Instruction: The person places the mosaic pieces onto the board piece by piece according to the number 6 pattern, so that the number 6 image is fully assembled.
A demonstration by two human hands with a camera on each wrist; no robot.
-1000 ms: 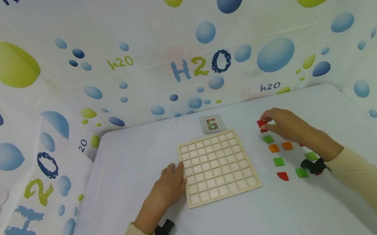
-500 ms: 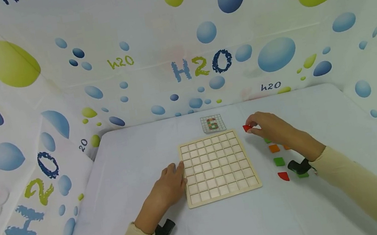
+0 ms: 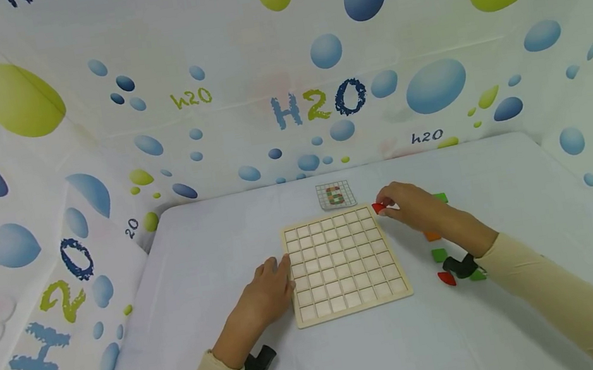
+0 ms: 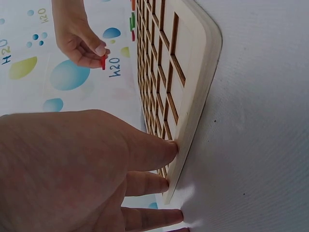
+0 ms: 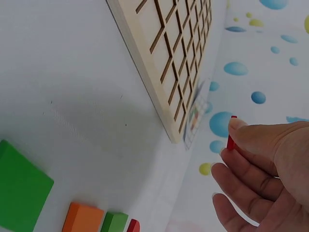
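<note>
My right hand [image 3: 414, 204] pinches a small red tile [image 3: 378, 208] with a curved edge between thumb and fingertips. It holds the tile in the air by the far right corner of a wooden grid board [image 3: 343, 264]. In the right wrist view the red tile [image 5: 231, 141] shows edge-on, above the table. My left hand [image 3: 264, 294] rests at the board's left edge; its fingers are extended. The left wrist view shows the thumb and a finger of the left hand [image 4: 72, 166] touching the board's rim [image 4: 197, 92]. The visible squares of the board hold no tiles.
A pattern card [image 3: 335, 196] with a coloured figure lies behind the board. Right of the board are an orange tile [image 3: 433, 236], green tiles [image 3: 439, 255] and another red tile [image 3: 446, 278], partly hidden by my right arm. A printed cloth wall stands behind the table.
My right hand has lifted the red tile from the far end of the tile group and carried it left to the board's far right corner. The left hand has stayed still.
</note>
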